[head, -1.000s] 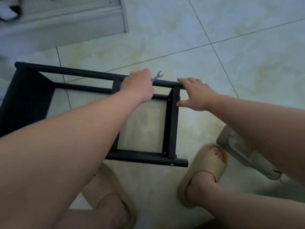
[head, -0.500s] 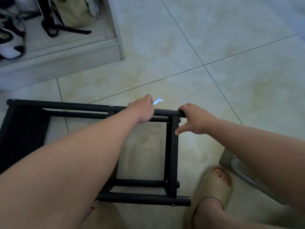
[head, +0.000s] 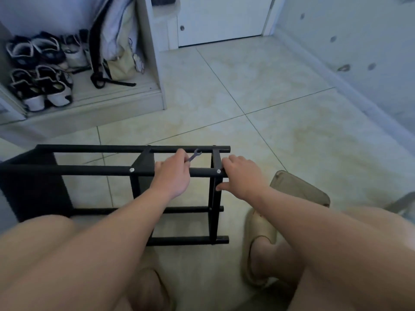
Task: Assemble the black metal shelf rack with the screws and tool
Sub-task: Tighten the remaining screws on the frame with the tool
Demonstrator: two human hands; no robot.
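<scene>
Beside a tan slipper (head: 261, 230), left hand (head: 173, 176) pinches wrench (head: 195, 155) on rack (head: 89, 170); right hand (head: 242, 176) clasps rack.

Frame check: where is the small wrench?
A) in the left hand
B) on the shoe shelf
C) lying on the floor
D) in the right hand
A: the wrench sticks out from the left hand, while the right hand grips only the rack.

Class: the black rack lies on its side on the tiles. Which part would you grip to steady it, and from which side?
The near upper rail, from above. It is a round bar lying level, nearest the person, with open space beneath for fingers to wrap. The left hand and right hand sit there, either side of the end upright.
</scene>
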